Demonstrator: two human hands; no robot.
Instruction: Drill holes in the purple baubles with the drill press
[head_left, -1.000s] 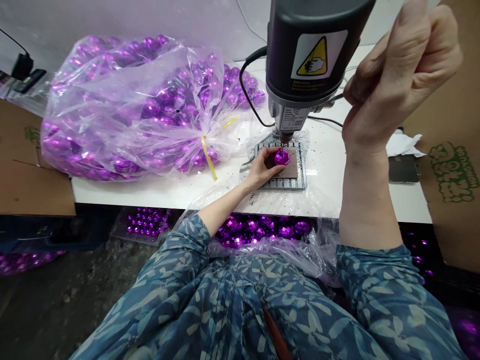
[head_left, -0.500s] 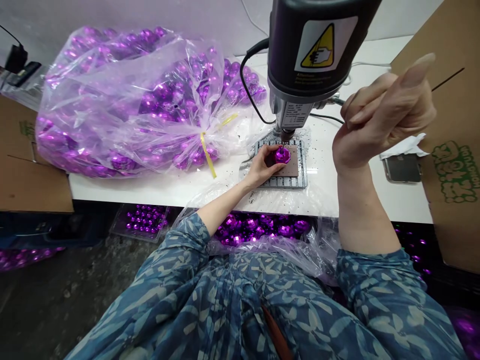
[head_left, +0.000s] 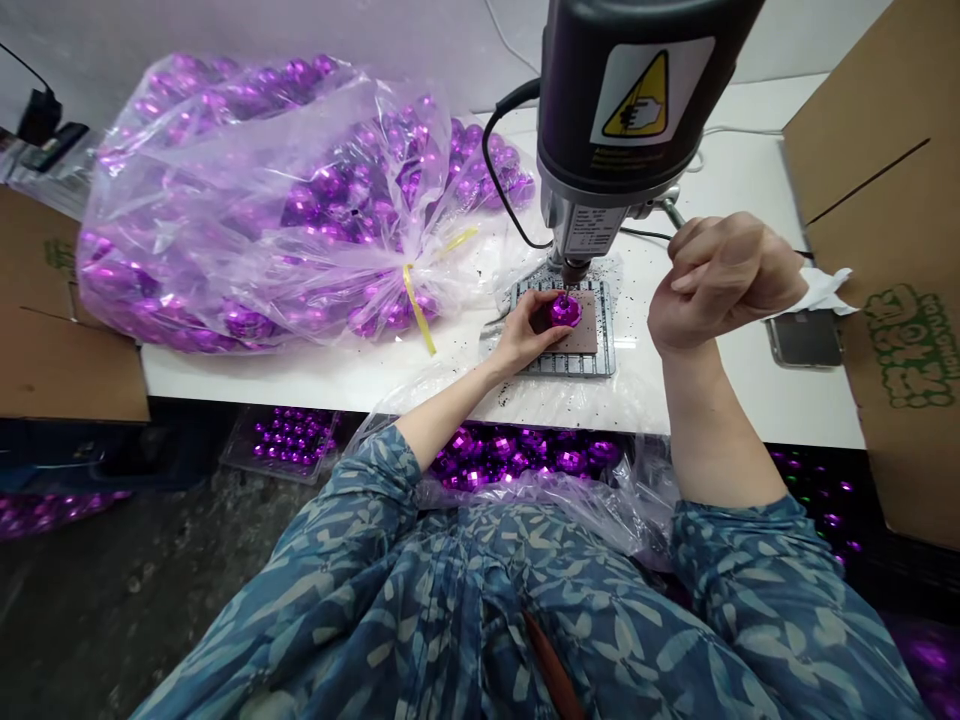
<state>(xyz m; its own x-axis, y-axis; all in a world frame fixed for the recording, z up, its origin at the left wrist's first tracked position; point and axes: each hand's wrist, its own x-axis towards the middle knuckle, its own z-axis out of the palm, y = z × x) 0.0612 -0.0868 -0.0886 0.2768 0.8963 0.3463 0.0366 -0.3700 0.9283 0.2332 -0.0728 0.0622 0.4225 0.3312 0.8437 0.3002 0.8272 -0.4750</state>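
"White table (head_left: 750,405) against a pale wall (head_left: 375,30), with dark specks (head_left: 502,391) scattered about. And at the right end?"

"Carton (head_left: 892,250), with green print (head_left: 911,345) on its side. Just beside it, a phone (head_left: 806,342) with a crumpled tissue (head_left: 823,290) near its far edge."

"And on the left?"

"Big clear bag (head_left: 247,150), full of shiny purple balls, cinched with a yellow tie (head_left: 418,310)."

"Now, to the middle: where to find the single ball (head_left: 566,311)?"

"On a brown board (head_left: 581,342), on top of the grey base (head_left: 607,362), right under the bit (head_left: 568,292) of the drill (head_left: 570,150). Too small to tell whether touching the tip."

"Left hand (head_left: 525,332)?"

"Pinching that ball from the left, thumb on the near side, forefinger on the far side."

"And the right hand (head_left: 724,280)?"

"Clenched in a fist around the lever (head_left: 673,212), to the right of the drill, raised above the table."

"Below the front edge?"

"More faceted balls (head_left: 570,460), with clear sheeting (head_left: 637,510) around them. Further left, a tray (head_left: 270,472) of smaller balls (head_left: 292,435)."
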